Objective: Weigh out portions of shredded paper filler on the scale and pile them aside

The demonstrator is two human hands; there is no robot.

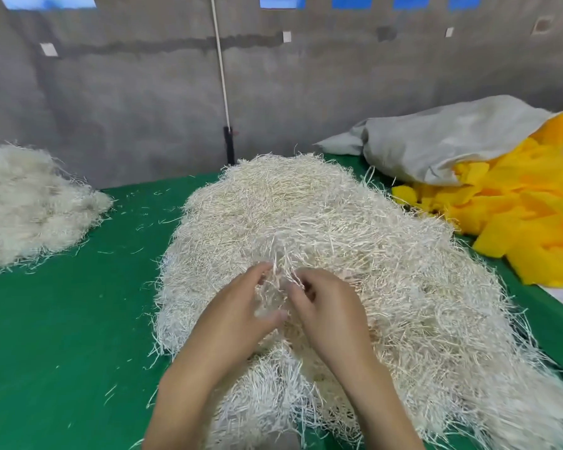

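we find left hand (238, 310) and right hand (329, 306) gripping strands of the shredded paper heap (306, 206) directly beneath; smaller pile (30, 206) lies well left, nearer the left hand.

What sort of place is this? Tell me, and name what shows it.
Probably a small packing workshop: a big heap of shredded paper on a green table, a second pile set aside at left, and a grey sack spilling yellow pieces.
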